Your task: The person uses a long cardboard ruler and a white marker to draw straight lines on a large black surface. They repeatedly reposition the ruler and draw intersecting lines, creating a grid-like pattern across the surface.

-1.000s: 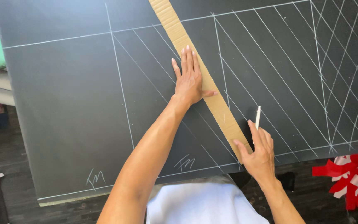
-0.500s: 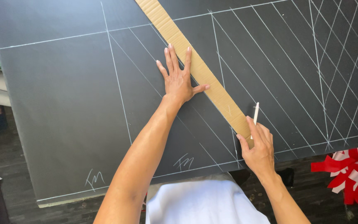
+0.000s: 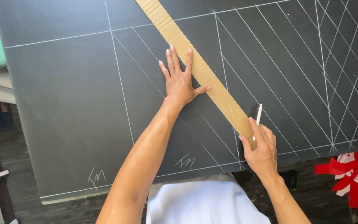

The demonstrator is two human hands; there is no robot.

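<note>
Although the cardboard strip [image 3: 195, 66] lies on the same slant as half a second ago, the left hand [image 3: 180, 79] has slid a little to the left, so only its forefinger and thumb now rest on the strip while the other fingers, spread flat, press the dark sheet [image 3: 63, 103] on the table. The right hand [image 3: 262, 151] stays at the strip's near end, closed around a white chalk pencil [image 3: 258, 116] pinched upright, its tip just right of the strip's edge among the chalk lines. Red and white scraps [image 3: 353, 174] lie near right.
</note>
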